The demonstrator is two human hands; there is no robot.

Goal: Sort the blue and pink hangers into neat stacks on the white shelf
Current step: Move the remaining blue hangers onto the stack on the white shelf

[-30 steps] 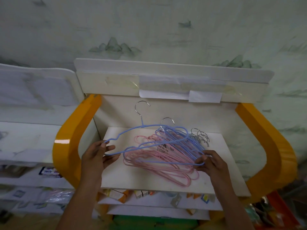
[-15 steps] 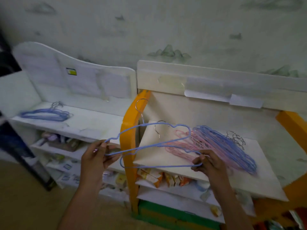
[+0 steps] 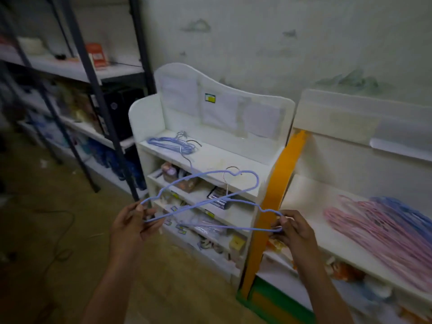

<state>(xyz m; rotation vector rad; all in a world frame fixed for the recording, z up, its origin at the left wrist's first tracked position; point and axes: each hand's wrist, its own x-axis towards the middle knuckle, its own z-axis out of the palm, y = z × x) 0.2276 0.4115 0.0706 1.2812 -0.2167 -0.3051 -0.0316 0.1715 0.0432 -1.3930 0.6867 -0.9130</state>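
Left hand [image 3: 131, 224] and right hand [image 3: 293, 228] each pinch an end of two blue hangers [image 3: 205, 202] — spread wide, likely keeping them level. Ahead, the white shelf [image 3: 233, 169] already carries a blue stack [image 3: 170, 145] — presumably their destination.

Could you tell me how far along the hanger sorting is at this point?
Done: a small blue stack lies on the white shelf. In hand: left hand and right hand hold blue hangers. Left: the mixed pink-and-blue pile on the orange-framed shelf.
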